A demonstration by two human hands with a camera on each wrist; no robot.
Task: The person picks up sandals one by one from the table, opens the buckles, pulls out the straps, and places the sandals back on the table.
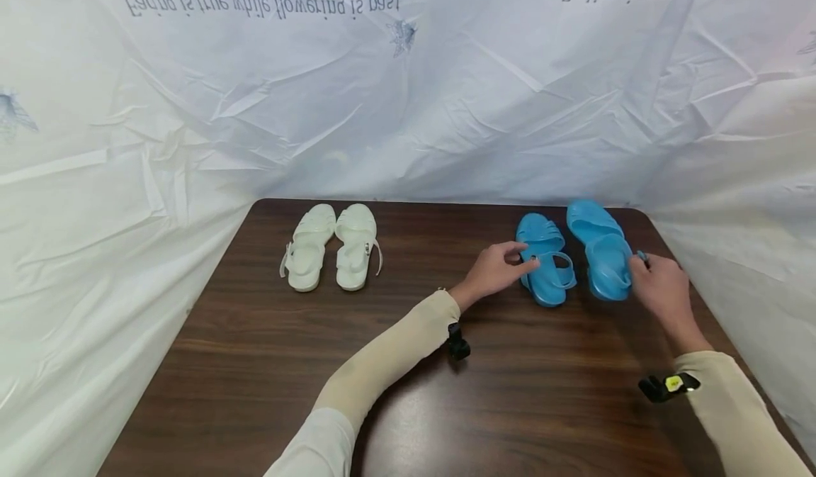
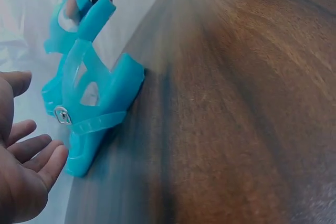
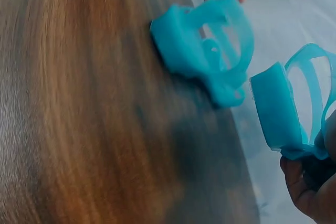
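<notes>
Two blue sandals lie at the back right of the table. The inner blue sandal (image 1: pixel 537 230) has its ankle strap and a metal buckle (image 2: pixel 62 115) turned towards my left hand (image 1: pixel 492 273). That hand is beside it with fingers spread and relaxed; the left wrist view shows a gap between palm and sandal. At the outer blue sandal (image 1: pixel 589 218), my right hand (image 1: pixel 663 291) pinches the strap side near the heel between thumb and fingers. In the right wrist view its heel (image 3: pixel 275 108) seems raised off the table, and part of the grip is hidden.
A pair of white sandals, one on the left (image 1: pixel 306 268) and one on the right (image 1: pixel 357 223), sits at the back left of the brown wooden table (image 1: pixel 255 363). White printed sheeting (image 1: pixel 408 108) hangs behind and at both sides, close to the table's edges.
</notes>
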